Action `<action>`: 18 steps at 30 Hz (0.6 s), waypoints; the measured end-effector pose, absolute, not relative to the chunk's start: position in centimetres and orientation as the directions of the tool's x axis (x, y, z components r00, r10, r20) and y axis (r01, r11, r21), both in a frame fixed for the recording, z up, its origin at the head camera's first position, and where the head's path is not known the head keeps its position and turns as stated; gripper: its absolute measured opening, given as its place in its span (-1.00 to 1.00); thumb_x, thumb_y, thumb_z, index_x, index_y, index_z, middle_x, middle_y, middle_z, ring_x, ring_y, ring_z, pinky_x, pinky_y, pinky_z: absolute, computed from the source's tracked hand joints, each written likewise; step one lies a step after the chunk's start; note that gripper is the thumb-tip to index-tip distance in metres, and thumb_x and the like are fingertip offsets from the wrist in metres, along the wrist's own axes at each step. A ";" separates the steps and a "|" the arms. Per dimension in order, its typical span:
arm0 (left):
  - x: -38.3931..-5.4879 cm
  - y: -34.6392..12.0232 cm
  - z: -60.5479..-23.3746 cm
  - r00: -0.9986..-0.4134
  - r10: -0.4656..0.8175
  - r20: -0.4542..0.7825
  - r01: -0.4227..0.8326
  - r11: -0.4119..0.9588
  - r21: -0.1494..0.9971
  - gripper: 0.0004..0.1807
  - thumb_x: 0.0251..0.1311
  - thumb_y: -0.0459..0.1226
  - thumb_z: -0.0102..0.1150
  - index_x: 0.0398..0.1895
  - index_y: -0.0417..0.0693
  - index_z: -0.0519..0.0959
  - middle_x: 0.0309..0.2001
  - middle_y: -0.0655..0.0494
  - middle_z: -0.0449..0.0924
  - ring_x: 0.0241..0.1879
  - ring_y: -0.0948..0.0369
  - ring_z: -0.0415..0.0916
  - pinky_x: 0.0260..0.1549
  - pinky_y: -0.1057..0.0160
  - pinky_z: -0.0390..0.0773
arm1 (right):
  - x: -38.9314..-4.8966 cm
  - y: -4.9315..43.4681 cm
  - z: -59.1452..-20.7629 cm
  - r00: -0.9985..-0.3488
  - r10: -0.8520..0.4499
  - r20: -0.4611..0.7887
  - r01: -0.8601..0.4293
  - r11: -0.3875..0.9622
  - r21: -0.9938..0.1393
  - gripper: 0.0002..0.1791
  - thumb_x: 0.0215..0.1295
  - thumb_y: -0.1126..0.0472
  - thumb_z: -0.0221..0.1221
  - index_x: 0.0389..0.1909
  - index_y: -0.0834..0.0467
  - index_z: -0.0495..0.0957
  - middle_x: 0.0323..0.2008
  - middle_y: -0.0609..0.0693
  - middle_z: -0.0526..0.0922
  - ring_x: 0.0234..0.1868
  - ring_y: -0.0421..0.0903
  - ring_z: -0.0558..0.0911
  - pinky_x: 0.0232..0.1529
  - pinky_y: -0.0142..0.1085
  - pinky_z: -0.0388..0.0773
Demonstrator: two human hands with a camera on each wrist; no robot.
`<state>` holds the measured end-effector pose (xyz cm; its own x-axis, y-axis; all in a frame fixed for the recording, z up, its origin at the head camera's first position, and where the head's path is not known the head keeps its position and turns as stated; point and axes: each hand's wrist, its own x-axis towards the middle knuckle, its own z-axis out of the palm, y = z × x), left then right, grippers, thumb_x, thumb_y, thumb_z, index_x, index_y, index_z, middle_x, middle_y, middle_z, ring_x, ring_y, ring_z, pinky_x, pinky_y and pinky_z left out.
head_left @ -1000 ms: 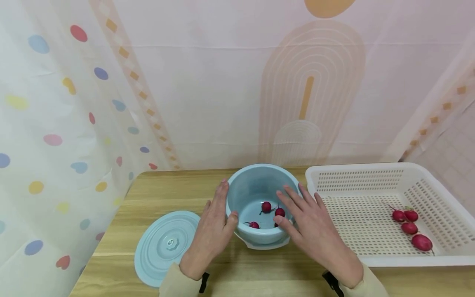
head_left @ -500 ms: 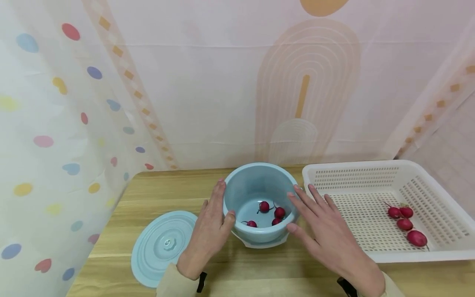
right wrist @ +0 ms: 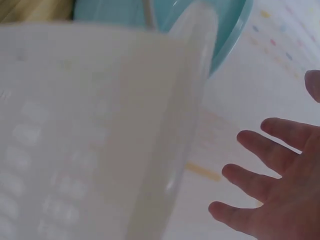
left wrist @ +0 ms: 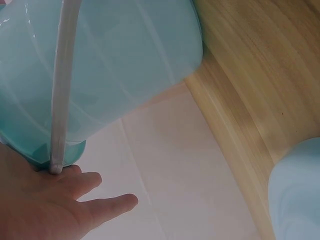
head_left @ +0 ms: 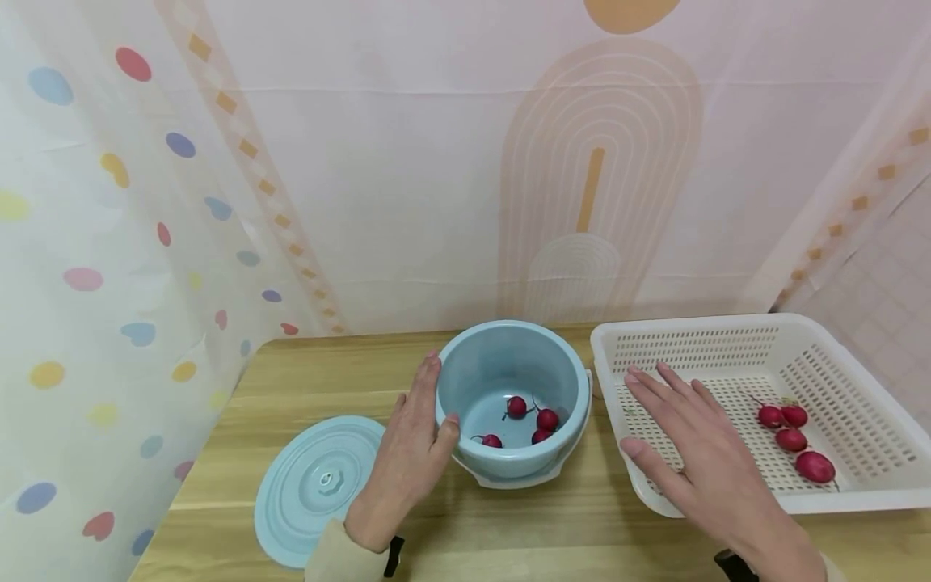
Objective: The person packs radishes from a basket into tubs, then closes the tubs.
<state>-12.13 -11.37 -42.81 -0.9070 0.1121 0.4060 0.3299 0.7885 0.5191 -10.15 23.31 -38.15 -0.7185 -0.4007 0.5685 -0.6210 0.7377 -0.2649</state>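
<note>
The white basket (head_left: 865, 502) fills lower right, the blue bucket (head_left: 502, 364) lower centre. My left hand (head_left: 407, 453), straight-fingered, rests against the bucket's left side; my right hand (head_left: 700, 457), spread and empty, is nearer the basket's four radishes (head_left: 790, 440), which lie right of it, their row slanting down rightward.

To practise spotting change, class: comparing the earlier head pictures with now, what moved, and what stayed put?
The right hand has moved rightward, from the right rim of the round light-blue plastic bucket until it overlaps the rectangular white plastic basket in the head view. The left hand stays at the bucket's left side; the round light-blue lid and the red radishes in bucket and basket stay put.
</note>
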 end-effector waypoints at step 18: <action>-12.3 -11.4 -43.2 -0.895 0.116 0.431 0.348 0.786 0.511 -0.19 0.41 -0.12 -0.05 0.66 -0.17 0.03 0.65 -0.02 0.01 0.57 -0.05 0.11 0.36 -0.41 0.20 | -11.1 29.6 -39.4 -0.762 -0.298 0.576 -0.539 0.785 -0.307 -0.32 0.21 0.08 0.44 0.38 0.02 0.54 0.27 0.16 0.61 0.29 0.24 0.50 0.51 -0.32 0.10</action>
<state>-12.29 -11.36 -43.17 -0.8949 0.1161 0.4310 0.3483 0.7856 0.5114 -11.15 29.57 -39.42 -0.7616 -0.2978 0.5756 -0.5387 0.7847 -0.3068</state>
